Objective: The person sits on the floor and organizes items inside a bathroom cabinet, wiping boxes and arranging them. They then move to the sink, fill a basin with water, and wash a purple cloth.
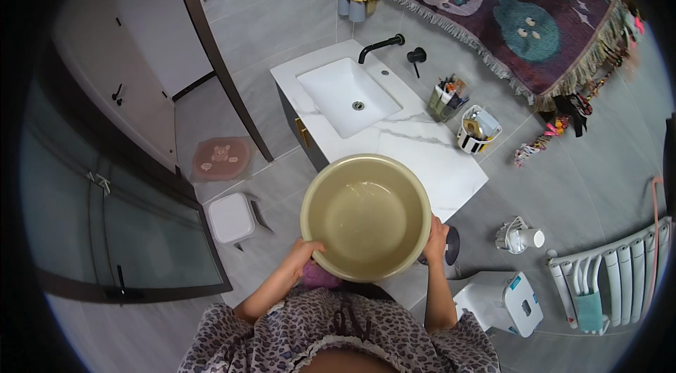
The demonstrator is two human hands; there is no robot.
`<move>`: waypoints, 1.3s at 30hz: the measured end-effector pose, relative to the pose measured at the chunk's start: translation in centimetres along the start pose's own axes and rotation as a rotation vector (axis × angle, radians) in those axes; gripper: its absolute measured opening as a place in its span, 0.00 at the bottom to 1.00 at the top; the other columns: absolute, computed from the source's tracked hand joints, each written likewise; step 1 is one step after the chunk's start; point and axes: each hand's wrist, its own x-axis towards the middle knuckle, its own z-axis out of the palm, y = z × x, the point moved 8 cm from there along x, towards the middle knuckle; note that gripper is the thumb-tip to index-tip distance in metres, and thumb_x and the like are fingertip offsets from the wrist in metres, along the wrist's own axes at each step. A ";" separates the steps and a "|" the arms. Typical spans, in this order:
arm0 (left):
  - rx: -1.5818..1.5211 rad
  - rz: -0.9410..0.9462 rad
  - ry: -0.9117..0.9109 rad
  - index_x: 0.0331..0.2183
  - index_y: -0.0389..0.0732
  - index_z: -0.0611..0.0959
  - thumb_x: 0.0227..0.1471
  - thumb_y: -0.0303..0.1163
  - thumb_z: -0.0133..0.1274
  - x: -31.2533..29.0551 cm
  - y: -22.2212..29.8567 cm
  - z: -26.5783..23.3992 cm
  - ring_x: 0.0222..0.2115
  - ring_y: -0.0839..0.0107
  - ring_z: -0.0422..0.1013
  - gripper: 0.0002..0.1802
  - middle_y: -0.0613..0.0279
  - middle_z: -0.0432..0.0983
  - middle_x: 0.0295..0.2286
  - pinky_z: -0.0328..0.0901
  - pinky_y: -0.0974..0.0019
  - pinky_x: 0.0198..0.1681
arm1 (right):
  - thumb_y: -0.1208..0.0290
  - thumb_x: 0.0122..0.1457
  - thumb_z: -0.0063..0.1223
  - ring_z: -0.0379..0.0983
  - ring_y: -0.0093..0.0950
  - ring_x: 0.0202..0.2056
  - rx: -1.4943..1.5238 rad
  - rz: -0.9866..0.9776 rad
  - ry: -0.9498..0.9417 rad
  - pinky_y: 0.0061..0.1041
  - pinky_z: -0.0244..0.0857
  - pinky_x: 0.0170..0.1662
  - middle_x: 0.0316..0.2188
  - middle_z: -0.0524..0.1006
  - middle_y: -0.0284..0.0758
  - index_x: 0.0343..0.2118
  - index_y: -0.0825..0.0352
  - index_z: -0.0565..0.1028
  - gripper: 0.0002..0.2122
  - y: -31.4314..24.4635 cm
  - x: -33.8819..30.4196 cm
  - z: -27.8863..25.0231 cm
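A white sink and marble counter lie just beyond the beige basin. Left hand and right hand clasp its rim on opposite sides.

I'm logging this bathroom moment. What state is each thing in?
Beige basin: held up in front of the counter, seems to hold a little water.
Left hand: gripping the basin's rim.
Right hand: gripping the rim.
Sink: empty, drain open.
Black faucet: not running.

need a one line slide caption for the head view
Both hands, left hand and right hand, hold a round beige plastic basin before a white marble-topped sink counter.
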 end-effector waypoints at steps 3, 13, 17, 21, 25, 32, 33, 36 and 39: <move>0.032 0.022 0.012 0.33 0.31 0.78 0.36 0.32 0.51 3.8 3.2 -2.7 0.16 0.76 0.67 0.19 0.58 0.73 0.23 0.53 0.74 0.08 | 0.72 0.36 0.59 0.59 0.43 0.44 -0.007 0.114 -0.016 0.36 0.58 0.49 0.47 0.66 0.37 0.54 0.58 0.62 0.35 -0.9 1.0 2.2; -0.045 0.027 -0.043 0.35 0.28 0.76 0.36 0.24 0.50 13.6 13.2 -7.2 0.30 0.64 0.72 0.19 0.53 0.74 0.29 0.67 0.66 0.35 | 0.71 0.33 0.64 0.58 0.45 0.49 -0.036 0.205 -0.051 0.39 0.54 0.52 0.49 0.65 0.44 0.55 0.56 0.61 0.40 -0.8 2.4 4.6; 0.080 -0.006 0.020 0.35 0.28 0.76 0.36 0.24 0.50 17.1 17.8 -7.6 0.29 0.65 0.72 0.18 0.55 0.74 0.29 0.67 0.66 0.35 | 0.69 0.31 0.67 0.55 0.45 0.51 -0.046 0.245 -0.160 0.39 0.54 0.53 0.53 0.59 0.44 0.57 0.55 0.58 0.44 0.0 2.9 5.4; -0.011 -0.011 -0.007 0.31 0.28 0.77 0.36 0.24 0.51 21.3 21.0 -7.9 0.27 0.67 0.71 0.15 0.55 0.74 0.27 0.66 0.67 0.31 | 0.64 0.31 0.68 0.55 0.50 0.53 -0.156 0.446 -0.348 0.43 0.53 0.55 0.56 0.55 0.51 0.57 0.55 0.57 0.44 1.3 6.0 6.3; 0.062 -0.025 -0.050 0.31 0.27 0.77 0.35 0.24 0.51 26.8 22.9 -8.4 0.25 0.66 0.72 0.15 0.53 0.74 0.26 0.66 0.67 0.28 | 0.64 0.53 0.53 0.67 0.32 0.47 0.514 0.580 -0.205 0.32 0.60 0.50 0.49 0.67 0.44 0.55 0.68 0.59 0.28 -2.8 17.5 7.6; 0.147 -0.098 -0.143 0.31 0.26 0.77 0.35 0.27 0.52 34.2 26.7 -8.9 0.25 0.65 0.72 0.18 0.52 0.75 0.26 0.67 0.67 0.28 | 0.67 0.52 0.52 0.67 0.28 0.43 0.946 0.683 -0.516 0.24 0.66 0.38 0.46 0.68 0.39 0.58 0.60 0.52 0.31 -12.7 30.7 17.3; 0.179 -0.127 -0.149 0.31 0.26 0.77 0.35 0.28 0.52 34.8 27.8 -8.9 0.25 0.65 0.73 0.18 0.52 0.75 0.26 0.67 0.67 0.28 | 0.69 0.51 0.51 0.67 0.29 0.43 0.954 0.692 -0.499 0.25 0.67 0.37 0.46 0.67 0.39 0.58 0.61 0.52 0.31 -12.1 31.2 19.3; 0.300 -0.172 -0.136 0.32 0.27 0.77 0.40 0.33 0.51 36.9 31.3 -10.0 0.25 0.66 0.73 0.19 0.53 0.75 0.27 0.67 0.68 0.29 | 0.74 0.48 0.50 0.66 0.32 0.44 1.006 0.723 -0.442 0.27 0.67 0.38 0.47 0.65 0.41 0.57 0.63 0.51 0.32 -13.2 33.2 22.2; 0.439 -0.074 -0.158 0.33 0.27 0.78 0.43 0.37 0.51 38.4 36.2 -9.3 0.26 0.68 0.73 0.21 0.54 0.76 0.28 0.67 0.69 0.31 | 0.76 0.47 0.49 0.65 0.35 0.46 1.165 0.788 -0.368 0.32 0.69 0.38 0.48 0.63 0.42 0.55 0.67 0.52 0.30 -13.0 33.6 25.4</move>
